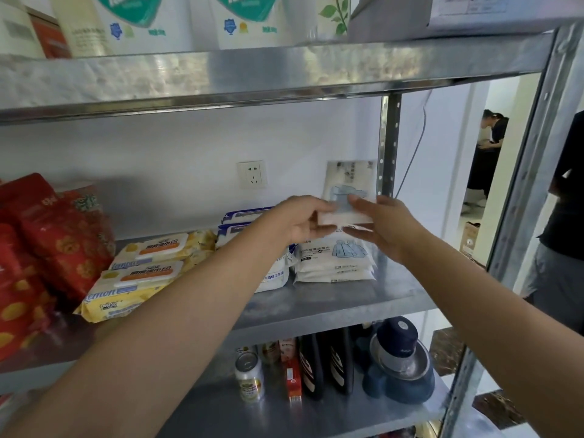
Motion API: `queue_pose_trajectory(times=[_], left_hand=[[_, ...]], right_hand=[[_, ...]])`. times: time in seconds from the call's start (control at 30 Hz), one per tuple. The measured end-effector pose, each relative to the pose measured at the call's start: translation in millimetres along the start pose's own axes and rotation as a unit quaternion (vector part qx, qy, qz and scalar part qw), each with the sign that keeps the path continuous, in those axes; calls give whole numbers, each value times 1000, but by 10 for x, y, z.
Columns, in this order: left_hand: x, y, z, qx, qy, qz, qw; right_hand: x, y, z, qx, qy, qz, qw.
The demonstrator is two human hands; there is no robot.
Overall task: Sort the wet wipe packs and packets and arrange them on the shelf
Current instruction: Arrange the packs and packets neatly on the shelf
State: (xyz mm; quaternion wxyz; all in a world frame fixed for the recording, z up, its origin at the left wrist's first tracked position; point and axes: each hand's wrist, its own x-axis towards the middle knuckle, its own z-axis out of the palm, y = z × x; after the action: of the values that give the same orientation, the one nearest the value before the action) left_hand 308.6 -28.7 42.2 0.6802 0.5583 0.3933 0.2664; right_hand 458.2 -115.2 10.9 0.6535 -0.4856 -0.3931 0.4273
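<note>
Two hands meet over the right end of the middle shelf (331, 300), holding one white packet (344, 218) between them. The left hand (303, 219) pinches its left end, thumb above and fingers below. The right hand (384, 227) takes the right end in the same way, so each grip is closed on the packet. It has a blue picture on its face and hangs just above a stack of matching white packets (335, 262) lying flat on the shelf, apart from them. Whether the grey panel rising behind it is part of the packet, I cannot tell.

Left of the stack lies a larger white pack (273, 276), partly hidden by the left forearm. Behind it are two blue-and-white packs (243, 221), one on the other. Further left are two yellow lemon wipe packs (142, 279) with white lids, then red packs (53, 245). A wall socket (252, 174) shows behind the shelf. On the shelf below stand a can (249, 376) and dark bottles (325, 365).
</note>
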Motion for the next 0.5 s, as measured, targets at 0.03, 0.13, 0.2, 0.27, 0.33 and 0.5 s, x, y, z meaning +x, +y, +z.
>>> queue_pose_trajectory(times=[0.03,0.13,0.2,0.27,0.33,0.5], left_hand=[[-30,-14,36,83,-11,-4,996],[-48,15,-24,276,69,108,953],[-29,79,-174,424,178,299,836],[-12,124,-288,641,149,425,621],[23,112,-283,758,38,404,511],[103,34,-152,702,-24,343,624]], right_hand=[[41,-31,25,3,35,-14,999],[170,-173,-68,-122,74,-40,989],[248,-275,-196,-227,63,-37,971],[321,-360,-289,-315,25,-19,949],[378,-436,-320,-369,-25,-1,929],[477,-451,-295,-324,-85,16,942]])
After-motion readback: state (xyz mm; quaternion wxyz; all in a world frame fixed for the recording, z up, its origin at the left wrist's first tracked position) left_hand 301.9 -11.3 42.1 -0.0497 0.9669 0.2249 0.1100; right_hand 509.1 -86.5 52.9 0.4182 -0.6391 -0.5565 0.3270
